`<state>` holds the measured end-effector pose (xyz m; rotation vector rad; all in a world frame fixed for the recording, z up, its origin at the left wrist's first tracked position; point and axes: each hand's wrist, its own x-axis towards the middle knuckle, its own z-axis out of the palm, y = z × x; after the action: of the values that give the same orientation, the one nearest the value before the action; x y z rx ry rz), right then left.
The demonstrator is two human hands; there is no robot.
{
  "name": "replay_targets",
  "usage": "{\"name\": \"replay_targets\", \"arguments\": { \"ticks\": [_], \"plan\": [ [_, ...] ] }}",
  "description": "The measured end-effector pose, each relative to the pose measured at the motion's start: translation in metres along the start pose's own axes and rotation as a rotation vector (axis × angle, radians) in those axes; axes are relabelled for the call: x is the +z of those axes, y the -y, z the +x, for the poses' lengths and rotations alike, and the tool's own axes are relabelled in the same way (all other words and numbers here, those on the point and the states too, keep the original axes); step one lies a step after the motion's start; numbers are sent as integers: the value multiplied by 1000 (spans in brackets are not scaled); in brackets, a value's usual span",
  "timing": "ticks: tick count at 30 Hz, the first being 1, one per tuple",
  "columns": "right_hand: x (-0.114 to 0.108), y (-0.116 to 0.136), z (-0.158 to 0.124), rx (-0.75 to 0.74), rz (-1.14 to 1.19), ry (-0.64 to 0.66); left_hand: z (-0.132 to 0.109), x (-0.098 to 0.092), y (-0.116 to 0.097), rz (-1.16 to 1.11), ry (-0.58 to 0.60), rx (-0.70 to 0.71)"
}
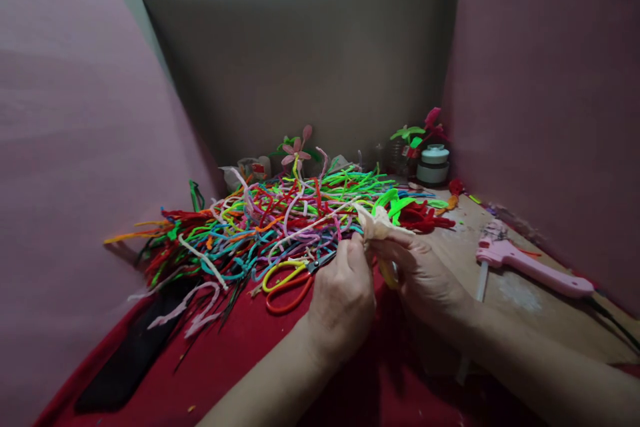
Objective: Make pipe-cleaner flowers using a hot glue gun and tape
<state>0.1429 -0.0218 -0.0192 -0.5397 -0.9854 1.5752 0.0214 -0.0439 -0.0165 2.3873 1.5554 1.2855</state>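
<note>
My left hand [345,290] and my right hand [420,267] meet over the red cloth, in front of the pile. Between their fingertips is a cream pipe-cleaner flower [375,221], its petals pointing up and away. Both hands are closed in a pinch at its base; the fingers cover the lower part. Something yellow [389,273] shows below my right fingers, too hidden to name. Scissors [287,287] with one yellow and one red handle lie just left of my left hand. Beyond the hands spreads a big heap of many-coloured pipe cleaners [270,213].
A pink glue gun [535,267] lies on the brown board [520,320] at right, its cord running off the edge. A black flat object [135,353] is at left. Behind the heap stand a pink flower [296,148] and a light-coloured jar [433,163]. Pink walls flank both sides.
</note>
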Motion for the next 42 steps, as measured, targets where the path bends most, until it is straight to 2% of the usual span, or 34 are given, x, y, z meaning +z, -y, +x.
{"name": "replay_targets", "arguments": {
  "ticks": [4, 7, 10, 14, 18, 22, 24, 26, 29, 31, 34, 37, 39, 42],
  "plan": [
    [-2, -3, 0, -34, -22, -20, 3, -2, 5, 57, 55, 24],
    [-2, -4, 0, -54, -43, 10, 6, -5, 7, -47, 74, 28],
    [-3, -2, 1, -35, -32, 46, 9, -9, 5, -336, 97, -110],
    [-11, 1, 5, 47, 37, 109, 14, -15, -2, -795, 265, -368],
    [-13, 7, 4, 83, -10, 160, 17, -20, 2, -1081, 409, -458],
    [-9, 11, 2, 74, 28, 134, 21, -19, 11, -1407, 619, -555],
    [-7, 11, 1, 72, 47, 109, 23, -18, 12, -1456, 696, -571],
    [-6, 9, 2, 86, 40, 87, 23, -17, 9, -1370, 640, -556],
    [-6, 6, 4, 108, 16, 41, 20, -13, 3, -1059, 354, -463],
    [-6, 3, 5, 79, 10, -14, 15, -9, 1, -772, 174, -341],
    [-3, 1, 4, 16, 13, -45, 9, -4, 3, -348, 20, -97],
    [-2, 2, 1, 10, -3, -4, 7, -4, 5, -245, -4, -5],
    [-1, 4, -1, 20, -28, 34, 8, -7, 4, -319, 33, -66],
    [-2, 6, -1, -11, -57, 70, 12, -14, -2, -554, 118, -260]
  ]
}}
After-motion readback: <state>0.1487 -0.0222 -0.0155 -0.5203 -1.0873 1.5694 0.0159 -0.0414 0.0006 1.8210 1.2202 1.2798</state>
